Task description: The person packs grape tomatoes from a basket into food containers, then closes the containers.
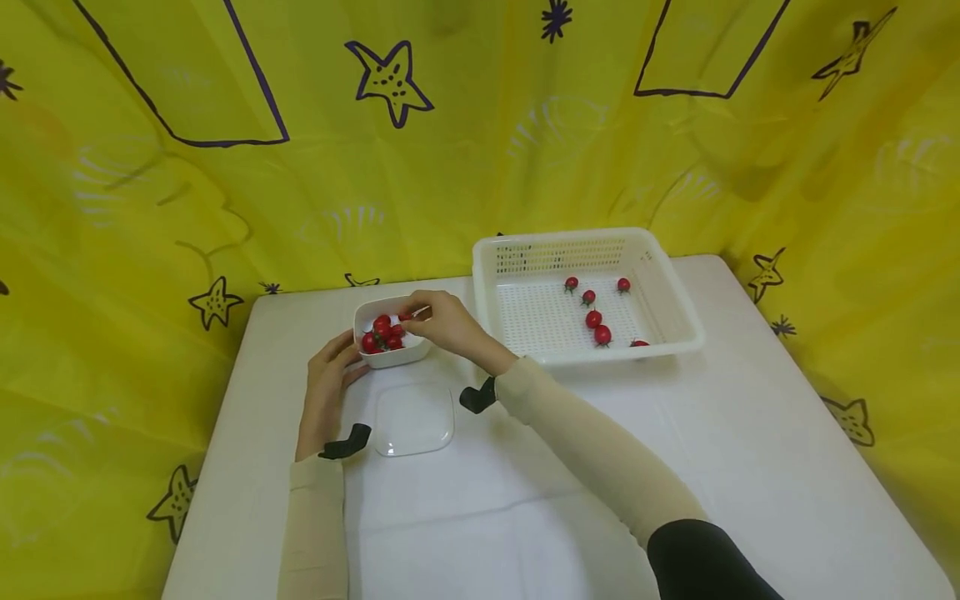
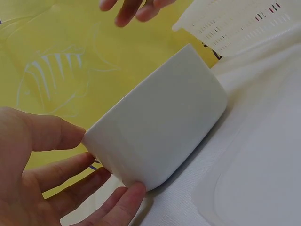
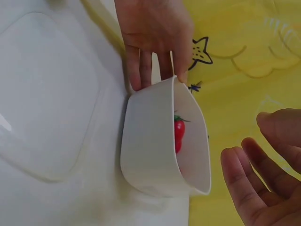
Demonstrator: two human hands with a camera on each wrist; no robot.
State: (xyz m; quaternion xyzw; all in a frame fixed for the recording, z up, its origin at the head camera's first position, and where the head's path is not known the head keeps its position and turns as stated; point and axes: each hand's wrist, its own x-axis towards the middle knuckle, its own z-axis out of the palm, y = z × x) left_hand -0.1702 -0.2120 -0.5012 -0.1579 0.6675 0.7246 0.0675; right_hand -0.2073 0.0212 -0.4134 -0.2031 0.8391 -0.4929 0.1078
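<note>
A small white bowl (image 1: pixel 405 354) (image 2: pixel 164 122) (image 3: pixel 150 150) with several red cherry tomatoes (image 1: pixel 381 332) (image 3: pixel 179 129) stands at the table's back left. My left hand (image 1: pixel 348 358) (image 2: pixel 108 160) (image 3: pixel 155 75) grips its left corner, thumb on one side and fingers on the other. Just above the bowl's right rim hovers my right hand (image 1: pixel 423 315) (image 3: pixel 263 155) (image 2: pixel 134 7). Its fingers are loosely spread, and the wrist views show nothing between them. One tomato (image 1: pixel 406 316) lies right at its fingertips.
To the right stands a white perforated basket (image 1: pixel 585 354) (image 2: pixel 235 23) with several tomatoes (image 1: pixel 592 318) scattered inside. In front of the bowl a clear lid (image 1: pixel 414 417) (image 3: pixel 47 103) (image 2: pixel 254 188) lies flat. Yellow patterned cloth surrounds the white table (image 1: pixel 675 467).
</note>
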